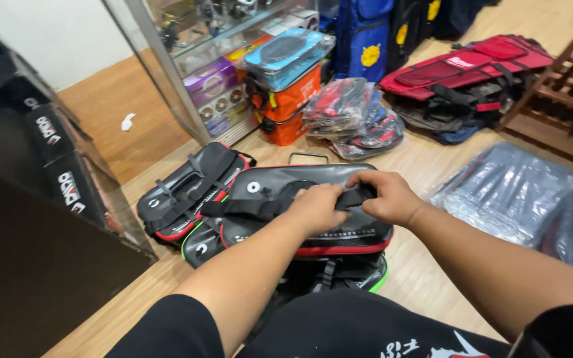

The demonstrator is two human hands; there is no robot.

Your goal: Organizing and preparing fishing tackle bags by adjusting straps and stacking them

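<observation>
Both hands are clenched on the black strap (260,209) lying across the lid of the black hard case with red trim (313,199): the left hand (316,209) grips its middle and the right hand (386,197) pinches its right end, the case resting atop a stack of similar cases directly in front of the person. Open wooden floor (426,265) lies to the right of the stack and between it and the plastic-wrapped grey bags (512,192). To the left, another black case (187,189) sits just beside the stack, a dark cabinet (34,232) closes that side, and a glass display case (193,59), orange boxes (286,106) and a red bag (472,66) stand beyond.
</observation>
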